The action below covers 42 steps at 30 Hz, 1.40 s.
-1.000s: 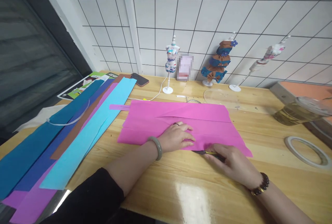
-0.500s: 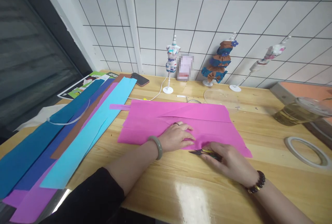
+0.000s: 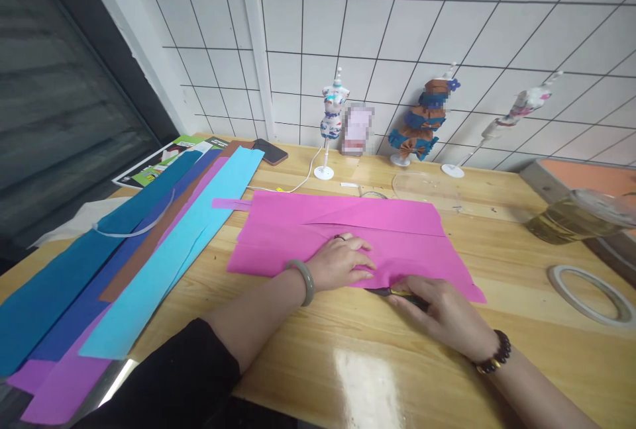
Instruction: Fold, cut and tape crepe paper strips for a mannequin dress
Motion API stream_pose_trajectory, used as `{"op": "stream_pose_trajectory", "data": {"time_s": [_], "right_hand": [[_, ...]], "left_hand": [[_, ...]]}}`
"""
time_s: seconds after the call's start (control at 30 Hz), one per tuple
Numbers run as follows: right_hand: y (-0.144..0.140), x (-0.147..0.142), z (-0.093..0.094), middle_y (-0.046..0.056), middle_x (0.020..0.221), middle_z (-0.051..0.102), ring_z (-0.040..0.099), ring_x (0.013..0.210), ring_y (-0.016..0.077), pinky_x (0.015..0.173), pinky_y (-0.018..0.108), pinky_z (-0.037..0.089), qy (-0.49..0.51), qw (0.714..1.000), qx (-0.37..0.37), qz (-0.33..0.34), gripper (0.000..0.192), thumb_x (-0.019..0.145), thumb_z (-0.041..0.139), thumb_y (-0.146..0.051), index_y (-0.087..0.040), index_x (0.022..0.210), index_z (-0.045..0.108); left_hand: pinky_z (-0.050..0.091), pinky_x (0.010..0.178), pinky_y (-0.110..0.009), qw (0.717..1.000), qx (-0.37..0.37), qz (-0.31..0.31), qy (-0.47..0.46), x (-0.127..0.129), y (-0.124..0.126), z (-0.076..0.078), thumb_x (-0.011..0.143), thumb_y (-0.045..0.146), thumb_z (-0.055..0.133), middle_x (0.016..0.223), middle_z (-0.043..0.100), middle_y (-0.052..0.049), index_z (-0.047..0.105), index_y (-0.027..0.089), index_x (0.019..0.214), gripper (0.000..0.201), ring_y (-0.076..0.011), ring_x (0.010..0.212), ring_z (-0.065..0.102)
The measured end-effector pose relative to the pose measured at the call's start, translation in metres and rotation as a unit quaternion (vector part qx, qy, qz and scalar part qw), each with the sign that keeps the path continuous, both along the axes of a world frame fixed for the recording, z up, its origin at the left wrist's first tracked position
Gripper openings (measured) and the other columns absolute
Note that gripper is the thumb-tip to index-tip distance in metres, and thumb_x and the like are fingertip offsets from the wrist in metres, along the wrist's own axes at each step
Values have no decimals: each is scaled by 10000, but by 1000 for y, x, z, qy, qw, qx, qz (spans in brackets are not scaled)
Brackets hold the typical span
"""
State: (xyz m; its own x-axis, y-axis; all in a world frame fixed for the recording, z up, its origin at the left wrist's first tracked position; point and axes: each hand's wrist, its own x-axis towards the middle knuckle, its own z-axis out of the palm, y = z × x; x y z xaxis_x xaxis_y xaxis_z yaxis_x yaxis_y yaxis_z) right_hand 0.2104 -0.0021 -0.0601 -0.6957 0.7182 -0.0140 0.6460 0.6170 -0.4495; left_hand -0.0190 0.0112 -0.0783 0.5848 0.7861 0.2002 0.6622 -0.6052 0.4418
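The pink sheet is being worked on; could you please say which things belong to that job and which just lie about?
In use:
pink sheet under left hand
dark tool in right hand

Apparently lying about:
dark phone
cup
tape roll
three dress forms

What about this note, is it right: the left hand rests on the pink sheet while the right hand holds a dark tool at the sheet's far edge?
One slip: the head view shows the dark tool at the near edge of the pink sheet, not the far one. The left hand does rest on the sheet, and the right hand does hold the tool.
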Motion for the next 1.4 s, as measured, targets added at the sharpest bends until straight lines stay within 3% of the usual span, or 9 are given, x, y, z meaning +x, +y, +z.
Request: {"op": "stream_pose_trajectory", "data": {"time_s": [0.7, 0.9, 1.4], "right_hand": [[2, 7, 4, 42, 840, 680, 625, 699, 155, 607, 271, 464, -11, 1000, 9, -7, 261, 873, 445, -409, -216, 954, 602], [2, -5, 5, 41, 755, 664, 600, 634, 151, 551, 267, 435, -9, 999, 28, 14, 245, 870, 450, -397, -205, 857, 602], [1, -13, 1, 48, 764, 672, 606, 643, 144, 559, 258, 443, 22, 999, 28, 34, 260, 872, 449, -397, -200, 892, 617]], "left_hand": [[370, 936, -317, 1000, -2, 0, -11, 0, 1, 1, 840, 379, 542, 1148, 580, -46, 693, 224, 952, 244, -190, 1042, 496], [369, 935, -315, 1000, -3, 3, -10, 0, 1, 1, 850, 372, 528, 1151, 577, -34, 687, 239, 961, 235, -185, 1040, 493], [367, 928, -314, 1000, -10, -1, -11, 0, 1, 2, 845, 379, 534, 1160, 573, -30, 686, 238, 956, 235, -188, 1039, 493]]}}
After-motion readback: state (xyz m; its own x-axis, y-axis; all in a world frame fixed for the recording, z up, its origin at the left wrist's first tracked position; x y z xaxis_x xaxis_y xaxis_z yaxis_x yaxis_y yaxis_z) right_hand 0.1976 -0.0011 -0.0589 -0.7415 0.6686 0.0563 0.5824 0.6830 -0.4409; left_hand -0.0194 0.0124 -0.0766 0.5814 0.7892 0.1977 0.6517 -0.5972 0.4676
